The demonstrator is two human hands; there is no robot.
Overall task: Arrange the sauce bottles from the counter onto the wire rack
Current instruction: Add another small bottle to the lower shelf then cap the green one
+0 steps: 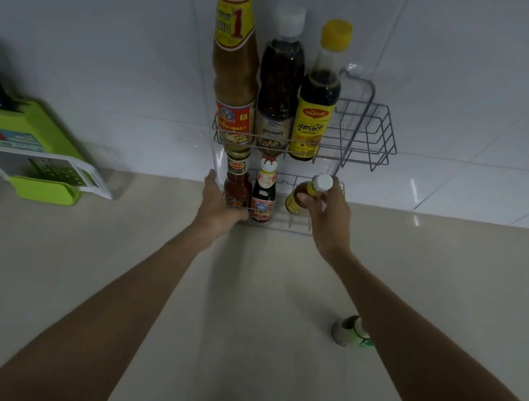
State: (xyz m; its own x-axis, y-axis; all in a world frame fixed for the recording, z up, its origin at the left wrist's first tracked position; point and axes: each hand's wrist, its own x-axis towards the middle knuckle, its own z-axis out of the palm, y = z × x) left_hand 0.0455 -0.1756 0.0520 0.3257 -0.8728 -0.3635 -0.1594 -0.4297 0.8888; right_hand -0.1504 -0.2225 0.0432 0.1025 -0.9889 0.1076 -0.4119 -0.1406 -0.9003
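Note:
A two-tier wire rack stands against the white tiled wall. Its upper tier holds a tall tan sauce bottle, a dark bottle with a white cap and a dark bottle with a yellow cap. On the lower tier stand a red chilli sauce bottle and a dark bottle with a red and white label. My right hand grips a small yellow-labelled bottle with a white cap, tilted over the lower tier's right part. My left hand rests against the lower tier's left front corner, beside the chilli sauce.
A small green and white bottle stands on the beige counter, partly hidden by my right forearm. At the left are a green knife block with a black-handled knife and a white and green grater.

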